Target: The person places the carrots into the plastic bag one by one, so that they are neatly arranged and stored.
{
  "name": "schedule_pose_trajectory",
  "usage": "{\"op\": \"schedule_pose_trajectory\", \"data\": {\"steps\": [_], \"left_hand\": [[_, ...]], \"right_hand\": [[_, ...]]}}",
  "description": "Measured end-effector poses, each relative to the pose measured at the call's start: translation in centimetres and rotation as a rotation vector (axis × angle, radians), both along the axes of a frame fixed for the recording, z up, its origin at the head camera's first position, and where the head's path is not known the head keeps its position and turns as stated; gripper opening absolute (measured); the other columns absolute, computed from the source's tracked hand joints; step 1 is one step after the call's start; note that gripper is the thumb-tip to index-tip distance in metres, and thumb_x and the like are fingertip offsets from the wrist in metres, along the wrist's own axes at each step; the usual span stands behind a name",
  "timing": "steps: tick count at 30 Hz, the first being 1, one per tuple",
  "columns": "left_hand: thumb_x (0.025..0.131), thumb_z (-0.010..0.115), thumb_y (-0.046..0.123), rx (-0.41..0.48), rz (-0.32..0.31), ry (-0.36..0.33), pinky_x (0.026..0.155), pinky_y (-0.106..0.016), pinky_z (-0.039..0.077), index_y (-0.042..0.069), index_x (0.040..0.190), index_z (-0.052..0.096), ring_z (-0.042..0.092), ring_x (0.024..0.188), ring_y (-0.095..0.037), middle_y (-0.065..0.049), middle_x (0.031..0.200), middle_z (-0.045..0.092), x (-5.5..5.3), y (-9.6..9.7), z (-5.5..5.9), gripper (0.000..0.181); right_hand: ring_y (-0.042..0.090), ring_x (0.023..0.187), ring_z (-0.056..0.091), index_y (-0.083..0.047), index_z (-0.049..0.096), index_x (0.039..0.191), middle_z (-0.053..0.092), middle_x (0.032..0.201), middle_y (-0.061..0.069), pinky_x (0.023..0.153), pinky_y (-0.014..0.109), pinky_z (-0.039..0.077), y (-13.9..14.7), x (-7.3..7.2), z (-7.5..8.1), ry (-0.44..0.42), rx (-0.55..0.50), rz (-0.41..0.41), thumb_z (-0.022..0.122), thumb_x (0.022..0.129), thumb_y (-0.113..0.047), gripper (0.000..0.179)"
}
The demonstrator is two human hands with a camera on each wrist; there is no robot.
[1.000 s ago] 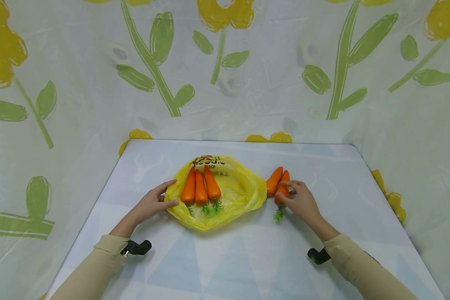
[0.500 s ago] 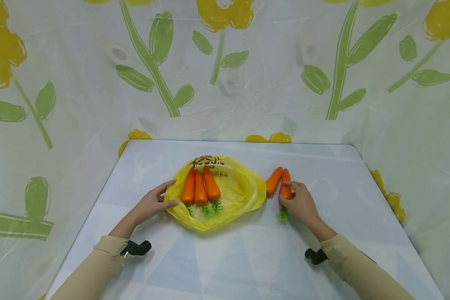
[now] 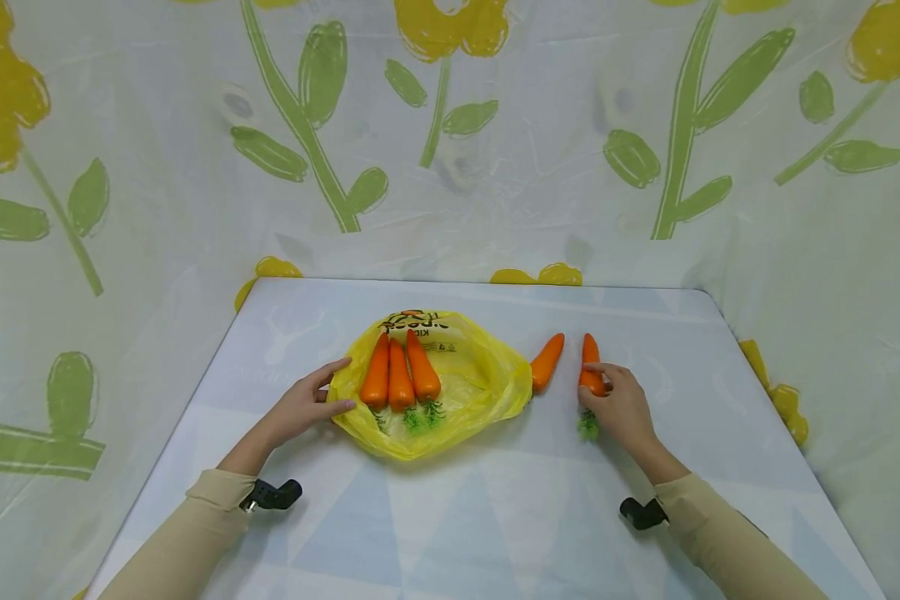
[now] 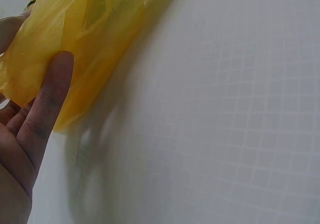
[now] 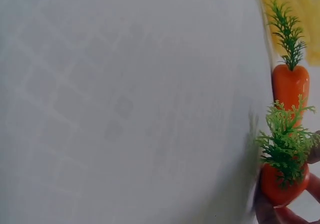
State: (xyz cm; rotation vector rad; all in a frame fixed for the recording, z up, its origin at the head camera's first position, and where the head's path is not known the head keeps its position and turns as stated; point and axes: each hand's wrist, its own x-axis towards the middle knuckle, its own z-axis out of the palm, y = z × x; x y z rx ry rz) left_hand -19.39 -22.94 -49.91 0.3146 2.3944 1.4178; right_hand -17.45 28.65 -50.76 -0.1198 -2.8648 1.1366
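Note:
A yellow plastic bag (image 3: 483,379) with black print lies on the table, its mouth spread wide. Three orange toy carrots (image 3: 401,379) with green tops sit side by side in it. My left hand (image 3: 303,408) rests at the bag's left edge, index finger and thumb extended against it; in the left wrist view the straight thumb (image 4: 52,92) touches the plastic. My right hand (image 3: 621,407) grips another carrot (image 3: 591,358) around its thick end, tip pointing away. A further carrot (image 3: 547,363) lies between that hand and the bag, its green top (image 5: 289,37) visible in the right wrist view.
The pale table (image 3: 450,525) has a geometric pattern and rounded far corners. A white curtain (image 3: 540,192) printed with yellow flowers and green leaves hangs behind it and at both sides. Black wrist cameras (image 3: 273,495) sit on both forearms.
The right hand has closed its fingers on the right-hand carrot and moved it rightward, apart from the carrot beside it. The left hand and bag have stayed in place.

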Motion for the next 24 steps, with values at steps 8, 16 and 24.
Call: {"op": "schedule_pose_trajectory", "data": {"steps": [8, 16, 24], "left_hand": [[0.094, 0.075, 0.033, -0.010, 0.006, -0.014, 0.084, -0.030, 0.058, 0.013, 0.161, 0.029, 0.062, 0.119, -0.038, -0.024, 0.158, 0.036, -0.01, 0.07, -0.08, 0.084], [0.094, 0.075, 0.031, 0.016, 0.000, -0.020, 0.080, -0.030, 0.058, 0.013, 0.161, 0.029, 0.065, 0.114, -0.033, -0.026, 0.154, 0.040, -0.14, -0.02, -0.31, 0.084], [0.093, 0.076, 0.032, 0.012, 0.010, -0.030, 0.080, -0.030, 0.058, 0.016, 0.161, 0.029, 0.065, 0.112, -0.032, -0.023, 0.155, 0.040, -0.21, -0.01, -0.18, 0.084]], "right_hand": [[0.042, 0.113, 0.056, -0.001, 0.061, 0.137, 0.046, 0.143, 0.028, 0.093, 0.054, 0.052, 0.09, -0.04, 0.30, -0.018, -0.012, -0.007, 0.064, 0.097, -0.020, 0.044], [0.040, 0.113, 0.056, -0.003, 0.060, 0.138, 0.046, 0.144, 0.027, 0.092, 0.053, 0.051, 0.20, -0.30, -0.07, -0.019, -0.032, -0.003, 0.063, 0.097, -0.020, 0.044], [0.038, 0.107, 0.059, -0.003, 0.060, 0.137, 0.048, 0.142, 0.025, 0.089, 0.049, 0.053, 0.14, -0.33, -0.14, 0.048, -0.047, 0.016, 0.064, 0.098, -0.018, 0.042]]}}
